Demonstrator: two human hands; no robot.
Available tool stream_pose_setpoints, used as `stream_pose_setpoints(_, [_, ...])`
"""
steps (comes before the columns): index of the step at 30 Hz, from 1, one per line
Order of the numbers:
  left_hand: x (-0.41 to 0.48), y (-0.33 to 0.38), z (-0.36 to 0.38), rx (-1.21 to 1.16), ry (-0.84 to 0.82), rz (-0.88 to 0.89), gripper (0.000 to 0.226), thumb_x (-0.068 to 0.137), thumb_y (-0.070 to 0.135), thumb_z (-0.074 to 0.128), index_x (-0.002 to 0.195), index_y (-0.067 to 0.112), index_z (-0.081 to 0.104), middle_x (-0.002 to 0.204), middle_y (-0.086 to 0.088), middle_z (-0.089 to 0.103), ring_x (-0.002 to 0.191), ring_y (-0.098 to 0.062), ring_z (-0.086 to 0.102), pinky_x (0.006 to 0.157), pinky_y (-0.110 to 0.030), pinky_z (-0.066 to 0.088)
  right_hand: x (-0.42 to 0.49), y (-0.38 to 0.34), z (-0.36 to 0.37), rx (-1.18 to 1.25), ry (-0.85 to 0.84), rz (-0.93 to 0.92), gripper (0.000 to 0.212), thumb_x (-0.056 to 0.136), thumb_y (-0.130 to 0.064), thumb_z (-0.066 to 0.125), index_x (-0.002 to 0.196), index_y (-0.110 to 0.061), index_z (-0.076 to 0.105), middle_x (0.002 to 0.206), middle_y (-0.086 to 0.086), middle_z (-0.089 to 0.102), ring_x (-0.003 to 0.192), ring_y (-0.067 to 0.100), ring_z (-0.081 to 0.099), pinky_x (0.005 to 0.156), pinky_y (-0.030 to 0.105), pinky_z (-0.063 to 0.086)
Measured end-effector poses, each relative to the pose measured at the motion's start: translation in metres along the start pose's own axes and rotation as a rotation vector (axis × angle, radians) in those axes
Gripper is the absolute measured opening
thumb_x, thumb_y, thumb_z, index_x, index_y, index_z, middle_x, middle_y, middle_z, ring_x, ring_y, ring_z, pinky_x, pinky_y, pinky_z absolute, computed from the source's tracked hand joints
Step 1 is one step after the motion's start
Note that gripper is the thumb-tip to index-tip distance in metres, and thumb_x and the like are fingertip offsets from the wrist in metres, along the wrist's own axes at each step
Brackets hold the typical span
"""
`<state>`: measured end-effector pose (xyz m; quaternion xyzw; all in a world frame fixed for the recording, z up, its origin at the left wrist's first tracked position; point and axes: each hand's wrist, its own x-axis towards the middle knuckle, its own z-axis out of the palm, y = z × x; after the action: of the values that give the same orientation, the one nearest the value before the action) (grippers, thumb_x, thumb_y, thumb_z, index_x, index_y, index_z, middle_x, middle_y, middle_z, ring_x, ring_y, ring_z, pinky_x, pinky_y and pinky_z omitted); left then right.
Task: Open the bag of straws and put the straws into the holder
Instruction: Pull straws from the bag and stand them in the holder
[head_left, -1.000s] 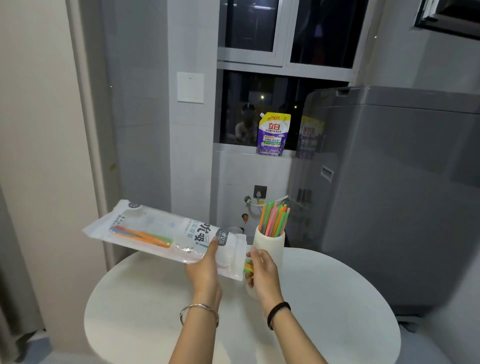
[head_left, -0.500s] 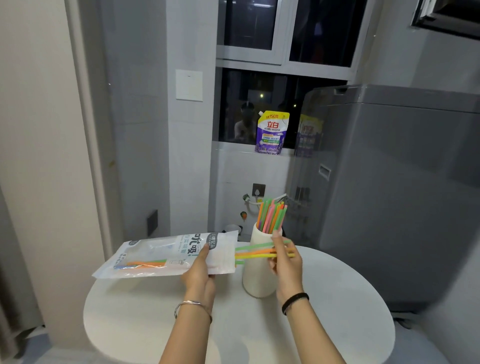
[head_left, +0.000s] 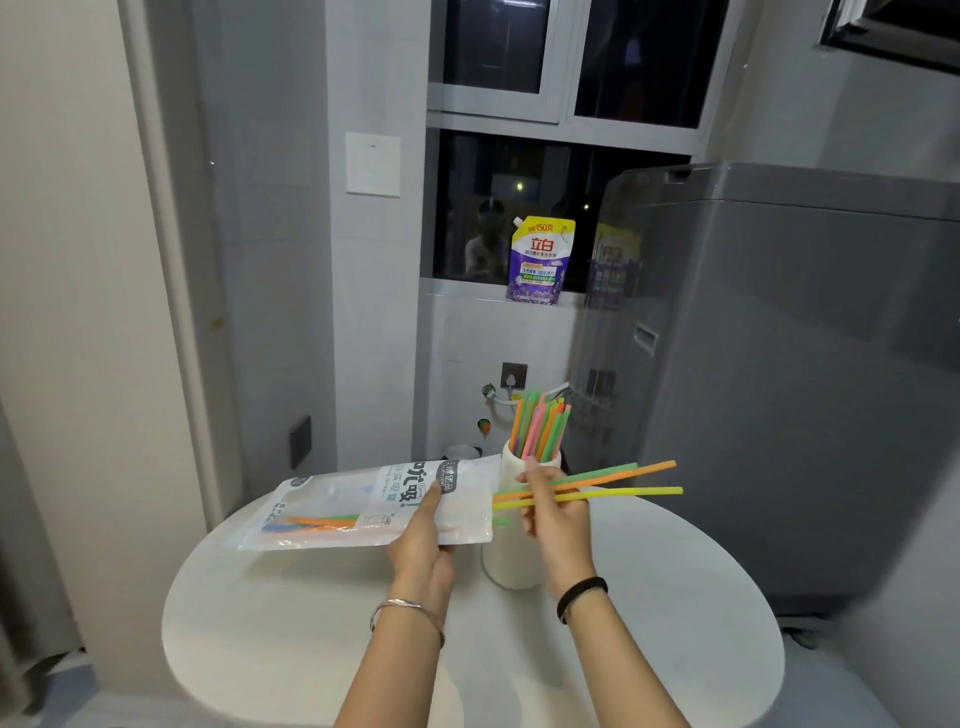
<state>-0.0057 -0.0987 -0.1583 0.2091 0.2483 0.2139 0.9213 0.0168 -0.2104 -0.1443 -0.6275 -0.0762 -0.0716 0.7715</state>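
Note:
My left hand (head_left: 423, 545) grips the clear straw bag (head_left: 363, 506) near its open right end and holds it level above the table. A few orange, green and blue straws (head_left: 322, 521) lie inside at its left end. My right hand (head_left: 553, 512) pinches three straws (head_left: 618, 480), green, orange and yellow, drawn out of the bag and pointing right. A white cylindrical holder (head_left: 514, 551) stands on the table behind my right hand, with several coloured straws (head_left: 540, 428) upright in it.
The round white table (head_left: 649, 649) carries the holder. A grey washing machine (head_left: 779, 364) stands close on the right. A purple detergent pouch (head_left: 540, 260) sits on the window sill behind. A wall is at the left.
My right hand has pulled three straws rightward, fully out of the bag's mouth. The bag has dropped from a tilt to nearly level.

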Motion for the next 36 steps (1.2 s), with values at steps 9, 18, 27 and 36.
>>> stream_pose_setpoints(9, [0.011,0.003,-0.004,-0.026,-0.015,-0.022,0.052,0.088,0.006,0.063,0.138,0.008,0.048,0.136,-0.008,0.058,0.107,-0.02,0.059,0.081,-0.035,0.052,0.047,-0.052,-0.01,-0.062,0.173,-0.225,0.055,0.096,-0.035,0.045,0.045,-0.015,0.052,0.038,-0.005,0.045,0.038,0.007,0.044,0.053,0.026,0.039])
stream_pose_setpoints(18, [0.024,0.012,-0.009,-0.027,0.027,-0.003,0.051,0.087,0.007,0.065,0.136,0.007,0.051,0.134,-0.008,0.059,0.089,-0.015,0.062,0.074,-0.031,0.052,0.1,-0.11,-0.015,-0.37,0.067,-0.502,0.058,0.098,-0.037,0.038,0.045,-0.017,0.054,0.043,-0.002,0.048,0.041,0.005,0.052,0.046,0.015,0.044])
stream_pose_setpoints(27, [0.024,0.013,-0.008,-0.032,0.034,0.021,0.052,0.086,0.005,0.065,0.136,0.008,0.051,0.134,-0.008,0.059,0.106,-0.02,0.059,0.07,-0.03,0.051,0.114,-0.107,-0.01,-0.568,0.059,-0.583,0.056,0.097,-0.038,0.039,0.046,-0.021,0.053,0.042,-0.009,0.048,0.038,0.003,0.053,0.038,0.008,0.035])
stream_pose_setpoints(36, [0.021,0.008,-0.006,-0.032,0.053,0.013,0.052,0.086,0.006,0.066,0.135,0.009,0.051,0.133,-0.009,0.06,0.089,-0.017,0.063,0.059,-0.028,0.057,0.109,-0.076,-0.009,-0.947,-0.243,-0.469,0.048,0.092,-0.048,0.044,0.055,-0.019,0.055,0.052,-0.004,0.051,0.053,0.015,0.054,0.057,0.03,0.046])
